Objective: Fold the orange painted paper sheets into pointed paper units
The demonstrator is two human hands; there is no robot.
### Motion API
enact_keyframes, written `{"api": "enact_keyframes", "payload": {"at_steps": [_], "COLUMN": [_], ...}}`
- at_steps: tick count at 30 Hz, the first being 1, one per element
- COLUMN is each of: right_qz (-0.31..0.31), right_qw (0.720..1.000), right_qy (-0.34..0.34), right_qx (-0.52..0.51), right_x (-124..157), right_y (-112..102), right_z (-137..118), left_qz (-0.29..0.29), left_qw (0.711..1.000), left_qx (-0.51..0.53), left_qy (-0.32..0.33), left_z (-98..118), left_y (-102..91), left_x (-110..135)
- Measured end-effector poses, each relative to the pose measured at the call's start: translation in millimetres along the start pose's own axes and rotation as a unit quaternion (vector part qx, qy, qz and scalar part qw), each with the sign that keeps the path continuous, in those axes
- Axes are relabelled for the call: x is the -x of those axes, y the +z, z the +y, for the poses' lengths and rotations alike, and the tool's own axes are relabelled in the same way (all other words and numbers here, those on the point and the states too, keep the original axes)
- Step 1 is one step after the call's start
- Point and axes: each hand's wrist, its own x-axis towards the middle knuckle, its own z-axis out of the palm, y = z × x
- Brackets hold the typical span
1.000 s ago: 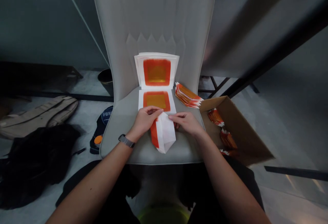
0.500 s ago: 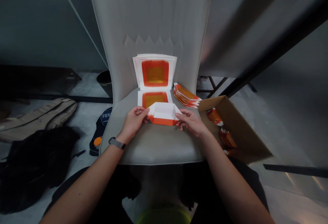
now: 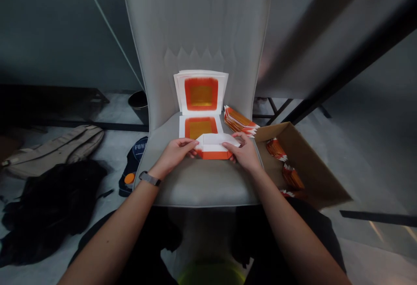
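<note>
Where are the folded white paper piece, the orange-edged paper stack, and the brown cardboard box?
Folded white paper piece [image 3: 213, 144]: head view, white top fold.
Orange-edged paper stack [image 3: 240, 121]: head view, stack's middle.
Brown cardboard box [image 3: 312, 170]: head view, inner wall.

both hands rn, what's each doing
Left hand: closed, holding the left end of the folded white and orange paper.
Right hand: closed, holding the right end of the same paper.

A pale grey padded chair [image 3: 195, 24], dark teal wall [image 3: 48, 28], pale concrete floor [image 3: 374, 250], black metal bar [image 3: 325, 86], small dark bin [image 3: 138, 100] beside the chair, dim light
</note>
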Motion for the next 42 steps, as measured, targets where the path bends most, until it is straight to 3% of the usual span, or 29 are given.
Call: {"api": "enact_keyframes", "payload": {"at_steps": [4,7,13,17,21,27,34,38,42], "right_qz": [0.019,0.014,-0.074,-0.116,-0.103,-0.12,-0.201,-0.159,-0.123], "right_qw": [0.999,0.999,0.996,0.98,0.952,0.95,0.961,0.956,0.93], "right_qy": [-0.025,-0.035,-0.004,-0.067,-0.163,-0.153,-0.028,-0.065,-0.145], "right_qx": [-0.015,-0.01,0.04,0.144,0.239,0.246,0.186,0.238,0.315], "right_x": [2,4,7,5,2,5,9,9,11], "right_y": [-8,-13,-21,-26,-26,-22,-33,-29,-19], "right_z": [-2,-2,4,13,22,16,7,15,19], "left_qz": [-0.055,-0.038,0.013,0.051,0.068,-0.021,-0.064,-0.091,-0.101], "left_qw": [0.998,0.999,0.997,0.976,0.914,0.885,0.877,0.86,0.848], "left_qx": [-0.027,-0.032,-0.068,-0.202,-0.361,-0.423,-0.43,-0.448,-0.465], "left_qy": [-0.017,-0.023,-0.03,0.06,0.172,0.194,0.202,0.225,0.232], "left_z": [-4,-9,-10,-11,-17,-18,-13,-15,-14], "left_y": [-2.7,-2.3,-1.8,-3.3,-4.2,-3.7,-8.5,-11.8,-13.2], "left_x": [-3,-5,-7,-6,-4,1,10,14,19]}}
